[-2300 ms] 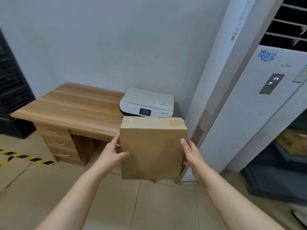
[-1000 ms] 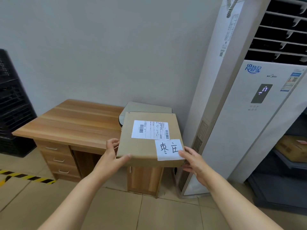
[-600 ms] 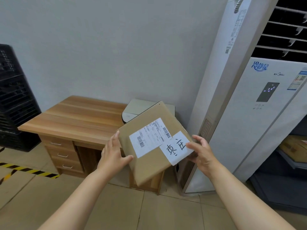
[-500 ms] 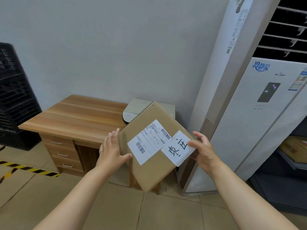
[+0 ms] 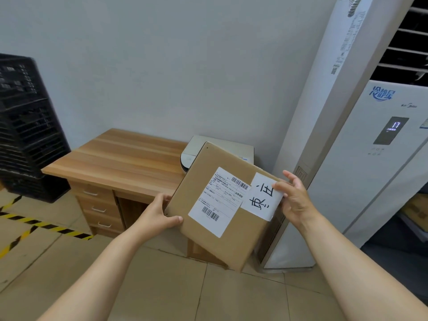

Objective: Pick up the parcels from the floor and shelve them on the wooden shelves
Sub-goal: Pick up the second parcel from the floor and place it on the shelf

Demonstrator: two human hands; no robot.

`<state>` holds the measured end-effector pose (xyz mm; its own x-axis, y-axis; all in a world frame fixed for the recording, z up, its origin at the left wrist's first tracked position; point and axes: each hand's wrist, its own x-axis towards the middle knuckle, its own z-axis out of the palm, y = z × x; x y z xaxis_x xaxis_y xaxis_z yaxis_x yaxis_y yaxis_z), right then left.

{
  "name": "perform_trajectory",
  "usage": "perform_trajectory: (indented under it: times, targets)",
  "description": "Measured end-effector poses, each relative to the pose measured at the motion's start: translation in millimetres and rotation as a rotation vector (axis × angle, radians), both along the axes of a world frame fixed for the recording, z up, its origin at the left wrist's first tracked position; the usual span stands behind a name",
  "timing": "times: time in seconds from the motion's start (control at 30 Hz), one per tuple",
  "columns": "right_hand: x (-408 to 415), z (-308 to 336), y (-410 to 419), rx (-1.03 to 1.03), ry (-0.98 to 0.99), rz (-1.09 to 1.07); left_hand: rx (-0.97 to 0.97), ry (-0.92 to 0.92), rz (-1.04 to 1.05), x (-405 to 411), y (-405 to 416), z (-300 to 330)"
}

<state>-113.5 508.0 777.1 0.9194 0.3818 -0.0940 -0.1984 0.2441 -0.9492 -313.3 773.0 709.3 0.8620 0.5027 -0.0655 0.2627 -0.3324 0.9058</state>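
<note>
1. A stack of black plastic crates stands at the far left against the wall, cut off by the frame edge; whether anything is in them cannot be seen.
2. Yellow-and-black hazard tape runs across the tiled floor below the crates.
3. A light wooden desk with three drawers sits against the wall; no wooden shelves appear in this view.
4. The left hand grasps the lower-left edge of the flat brown cardboard parcel, thumb on the front face, fingers hidden behind.
5. The parcel is held in the air between both hands, in front of the desk and off the floor, rotated on a corner with its face tipped toward the camera, probably so the white shipping label and the handwritten white slip can be read before choosing a shelf. The fine print is too small to make out.
6. A white printer on the desk is mostly hidden behind the parcel.
7. The right hand steadies the upper-right edge, fingertips over the slip and fingers fairly spread, a light supporting hold.
8. A tall white floor-standing air conditioner fills the right; dim cartons beyond it are barely legible.
</note>
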Motion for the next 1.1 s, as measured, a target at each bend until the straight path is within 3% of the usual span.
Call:
perform_trajectory:
  times: [0.47, 0.87, 1.1]
  targets:
    - [8, 3, 60, -0.001, 0.078, 0.084, -0.233, -0.064, -0.088, -34, 31, 12]
    - [76, -15, 163, 0.116, 0.189, 0.254, -0.344, -0.098, 0.2, -17, 83, 8]
    - [134, -14, 239, 0.023, 0.129, 0.332, -0.501, -0.195, 0.43, 26, 124, 4]
